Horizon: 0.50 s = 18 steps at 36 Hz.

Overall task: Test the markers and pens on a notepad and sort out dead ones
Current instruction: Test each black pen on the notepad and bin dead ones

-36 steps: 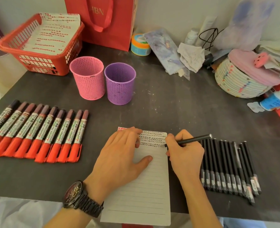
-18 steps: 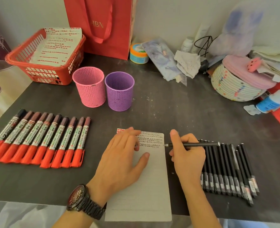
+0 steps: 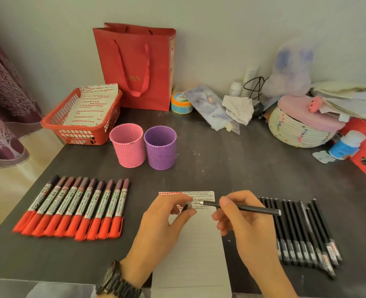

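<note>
**Dark surface [image 3: 242, 168], pen [image 3: 248, 208] over notepad [image 3: 190, 254]**

The right hand [image 3: 248, 222] fingers grip the pen, its tip just above the notepad's scribbled top lines. The left hand [image 3: 162, 222] lies over the notepad, fingers pinching a small dark piece [image 3: 186, 206], too blurred to name. Red-capped markers [image 3: 74, 209] lie left of the notepad, black pens [image 3: 302, 231] right of it.

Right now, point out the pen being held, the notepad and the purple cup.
pen [image 3: 259, 209]: head view, middle of the barrel.
notepad [image 3: 190, 254]: head view, blank lower page.
purple cup [image 3: 160, 151]: head view, front wall.
</note>
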Motion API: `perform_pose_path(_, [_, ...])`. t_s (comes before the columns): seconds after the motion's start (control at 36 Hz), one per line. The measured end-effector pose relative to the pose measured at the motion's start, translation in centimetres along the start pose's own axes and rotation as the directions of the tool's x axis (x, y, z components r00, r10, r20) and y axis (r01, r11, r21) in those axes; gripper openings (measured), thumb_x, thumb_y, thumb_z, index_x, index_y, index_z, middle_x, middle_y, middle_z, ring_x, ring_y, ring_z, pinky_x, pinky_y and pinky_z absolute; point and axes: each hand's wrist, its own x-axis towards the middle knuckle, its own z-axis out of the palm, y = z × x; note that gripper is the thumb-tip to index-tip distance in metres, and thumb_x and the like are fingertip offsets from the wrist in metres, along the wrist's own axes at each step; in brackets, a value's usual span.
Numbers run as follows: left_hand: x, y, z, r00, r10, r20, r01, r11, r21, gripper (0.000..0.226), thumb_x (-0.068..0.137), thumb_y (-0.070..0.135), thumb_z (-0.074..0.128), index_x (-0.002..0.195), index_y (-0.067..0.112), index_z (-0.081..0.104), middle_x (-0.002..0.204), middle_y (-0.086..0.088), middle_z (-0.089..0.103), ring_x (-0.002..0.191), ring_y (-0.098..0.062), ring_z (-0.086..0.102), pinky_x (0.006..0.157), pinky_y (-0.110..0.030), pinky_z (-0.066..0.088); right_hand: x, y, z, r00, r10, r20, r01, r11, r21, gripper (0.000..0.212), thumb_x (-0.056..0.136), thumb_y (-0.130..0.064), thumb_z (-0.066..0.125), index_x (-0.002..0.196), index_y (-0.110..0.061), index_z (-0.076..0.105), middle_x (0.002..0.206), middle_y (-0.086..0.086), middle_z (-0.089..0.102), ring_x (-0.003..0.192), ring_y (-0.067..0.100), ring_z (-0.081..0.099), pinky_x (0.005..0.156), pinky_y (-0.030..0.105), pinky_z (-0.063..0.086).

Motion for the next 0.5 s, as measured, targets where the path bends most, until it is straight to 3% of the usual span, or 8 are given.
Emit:
perform_pose_path(0.11, [0.1,0.4,0.1,0.992,0.123,-0.009,-0.123,0.991,0.049,0.023,0.09,0.047,0.064,0.111,0.036,0.067,0.102,0.031,0.06,0.096,0.008,0.055,0.085,-0.003,0.038,-0.5,-0.1,-0.3,1.0,0.007,0.011,-0.007,1.0,-0.026,0.014,0.095,-0.007,0.063,0.084,-0.015,0.067,0.069,0.014,0.072,0.052,0.021,0.065,0.049,0.024,0.053])
perform_pose_path(0.22, [0.1,0.6,0.3,0.985,0.173,-0.011,-0.172,0.982,0.08,0.025,0.092,0.046,0.061,0.114,0.036,0.068,0.106,0.029,0.062,0.103,0.004,0.056,0.091,-0.009,0.04,-0.6,-0.4,-0.7,1.0,0.011,0.018,-0.011,0.999,-0.042,0.024,0.096,-0.008,0.064,0.08,-0.026,0.068,0.069,0.013,0.072,0.052,0.02,0.064,0.048,0.024,0.052])
perform_pose_path(0.5, [0.2,1.8,0.6,0.985,0.172,0.016,-0.173,0.981,0.088,0.02,0.094,0.043,0.064,0.111,0.035,0.07,0.106,0.027,0.063,0.103,0.002,0.058,0.09,-0.011,0.043,-0.9,0.0,-2.1,0.998,0.041,-0.051,-0.043,0.999,-0.034,0.014,0.095,-0.007,0.065,0.084,-0.014,0.067,0.067,0.014,0.071,0.05,0.02,0.064,0.046,0.023,0.051])
